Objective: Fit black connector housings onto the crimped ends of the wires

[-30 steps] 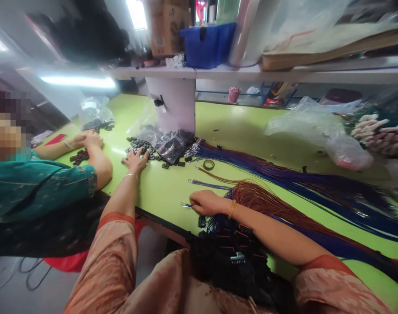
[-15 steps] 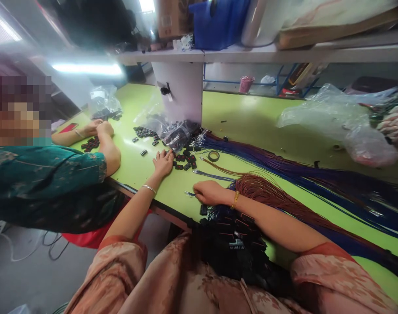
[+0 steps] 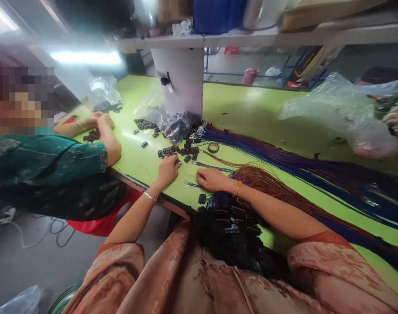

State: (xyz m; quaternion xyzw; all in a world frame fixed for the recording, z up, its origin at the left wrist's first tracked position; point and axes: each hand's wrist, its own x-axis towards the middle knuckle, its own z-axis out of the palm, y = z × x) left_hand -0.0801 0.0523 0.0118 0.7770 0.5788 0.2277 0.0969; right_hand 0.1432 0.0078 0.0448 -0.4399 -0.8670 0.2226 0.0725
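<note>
My left hand (image 3: 168, 170) is closed at the near edge of a group of small black connector housings (image 3: 187, 151), some with red marks. A small dark connector housing (image 3: 179, 162) shows at its fingertips. To the right, my right hand (image 3: 214, 179) is closed in a pinch, with a thin wire (image 3: 193, 176) sticking out past the fingers. Just beside it lie loose wire ends with metal terminals (image 3: 191, 184). A single black connector (image 3: 202, 199) is below the right hand, near finished-looking black connectors with wires (image 3: 233, 218) at the table edge.
Bundles of brown wires (image 3: 267, 187) and blue wires (image 3: 284, 168) run to the right. A roll of black tape (image 3: 213, 148) and a plastic bag of housings (image 3: 177, 128) lie beyond. A co-worker's hands (image 3: 101, 120) are at the left. Clear plastic bags (image 3: 343, 113) sit at the right.
My left hand has drawn back toward me and right from the housings, its fingers going from spread to closed. My right hand stays near the same place; the view has tilted slightly downward.
</note>
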